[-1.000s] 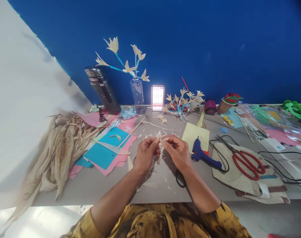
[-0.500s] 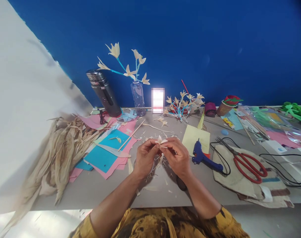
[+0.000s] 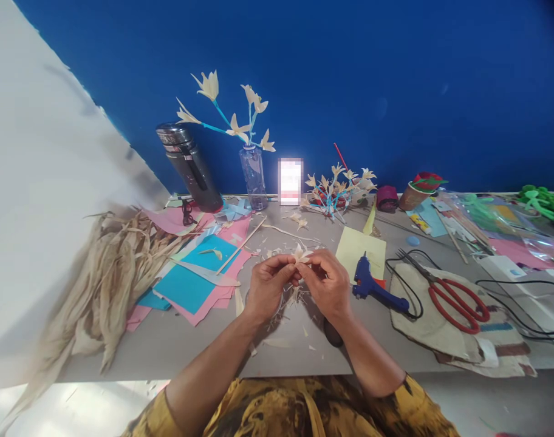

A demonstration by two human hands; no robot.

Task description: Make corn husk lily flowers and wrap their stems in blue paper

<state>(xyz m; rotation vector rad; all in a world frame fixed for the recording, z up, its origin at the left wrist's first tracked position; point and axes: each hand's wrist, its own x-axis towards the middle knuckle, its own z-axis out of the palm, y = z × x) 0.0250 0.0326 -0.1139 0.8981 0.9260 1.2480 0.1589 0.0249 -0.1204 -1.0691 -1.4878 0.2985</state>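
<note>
Above the middle of the grey worktop (image 3: 313,363), between both palms, sits a small cream flower of thin, husk-like petals (image 3: 300,253), its points turned upward and its base hidden by fingertips. The bare left hand (image 3: 268,288) has thumb and fingers together, pinched on one side of that base; the bare right hand (image 3: 326,285) is clamped likewise on the other. Just below lies a tuft of pale shredded fibre (image 3: 295,296). The step in hand looks like gathering or shaping the petals at their foot; whether anything binds them, I cannot tell. Any further move would seem to call for a light, even pinch, since such dry petals could split or slip out of line. Near the right forearm rests a blue glue gun with a black cord (image 3: 379,288), untouched, and beyond it red-handled metal scissors (image 3: 459,303) lie on a folded cream cloth (image 3: 411,297).
</note>
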